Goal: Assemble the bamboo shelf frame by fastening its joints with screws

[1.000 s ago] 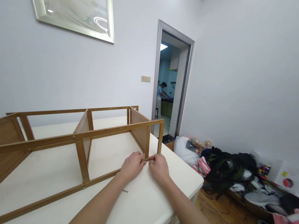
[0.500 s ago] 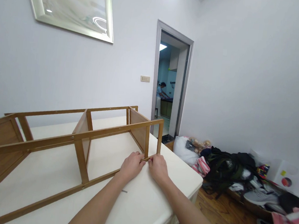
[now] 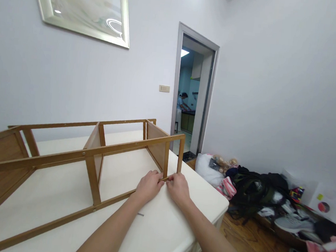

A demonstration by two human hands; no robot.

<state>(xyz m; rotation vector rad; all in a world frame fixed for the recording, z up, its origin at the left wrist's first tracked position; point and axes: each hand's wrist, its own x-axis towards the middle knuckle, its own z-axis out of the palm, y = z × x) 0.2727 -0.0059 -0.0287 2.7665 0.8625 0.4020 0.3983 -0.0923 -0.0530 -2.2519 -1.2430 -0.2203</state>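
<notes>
A brown wooden shelf frame (image 3: pixel 123 150) with several panels lies on its side on a white table (image 3: pixel 157 236). Near its right end, my left hand (image 3: pixel 149 185) is closed around the lower rail, just left of an upright. Close beside it, my right hand (image 3: pixel 179 188) grips the same rail at the end corner, with its thumb and fingers pinched together. Whether a small part sits between the fingers is hidden. Beside my left forearm, a short thin grey rod (image 3: pixel 140 214) lies on the tabletop.
Bags and clothes (image 3: pixel 258 190) are piled along the right wall, with grey shoes (image 3: pixel 292 222) among them on the wooden floor (image 3: pixel 240 244). Past the doorway (image 3: pixel 176 83), a person (image 3: pixel 182 103) stands at a counter. A framed picture (image 3: pixel 84 34) hangs on the wall.
The view has shifted very slightly. Both hands stay at the same place on the shelf frame's rail, and the frame has not visibly moved on the table.
</notes>
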